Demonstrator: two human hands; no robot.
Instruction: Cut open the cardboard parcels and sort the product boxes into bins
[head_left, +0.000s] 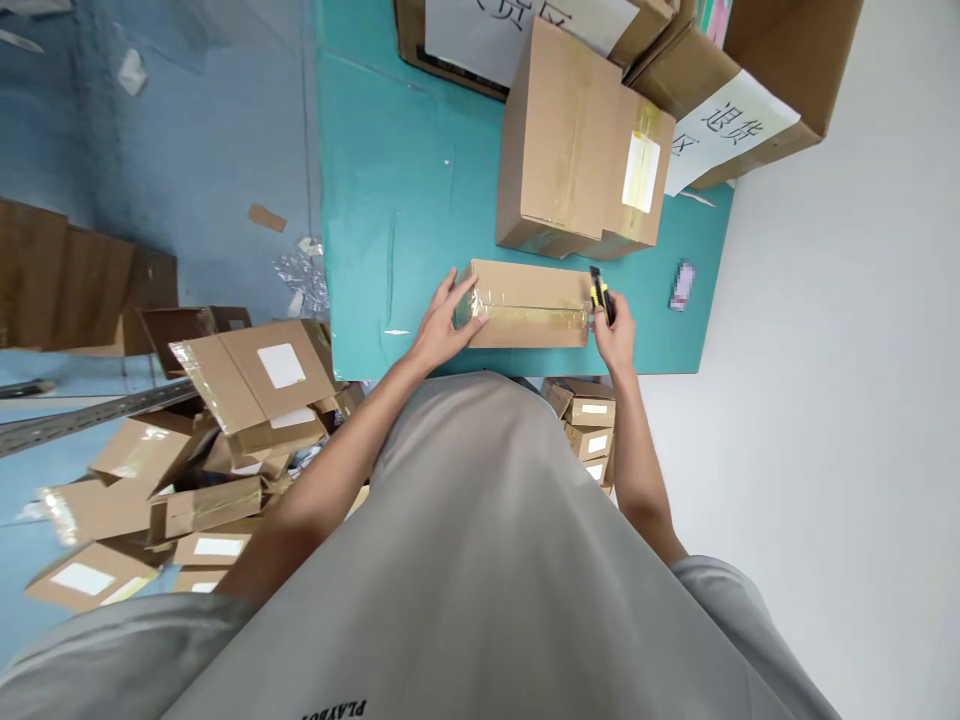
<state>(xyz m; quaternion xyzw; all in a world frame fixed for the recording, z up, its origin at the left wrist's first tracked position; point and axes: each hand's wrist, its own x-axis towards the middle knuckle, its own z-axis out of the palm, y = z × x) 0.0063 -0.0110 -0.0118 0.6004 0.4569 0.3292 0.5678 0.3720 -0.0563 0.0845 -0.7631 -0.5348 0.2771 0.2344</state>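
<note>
A long, narrow cardboard box (529, 285) lies near the front edge of the teal table (420, 200). Clear yellowish tape runs along it, and a dark line like a slit shows over part of the seam. My left hand (444, 325) grips the box's left end, thumb and fingers set apart on its near and far sides. At the other end, my right hand (616, 335) is closed round a black and yellow box cutter (602, 295), its tip pointing away from me. Whether the blade is out is too small to tell.
Two taped cartons (566, 140) stand just behind the box. Large open boxes with paper signs (739, 125) are at the back. A small blurred item (682, 286) lies at the right. Discarded cardboard boxes (255, 375) pile up on the floor left; a white wall (847, 400) borders the right.
</note>
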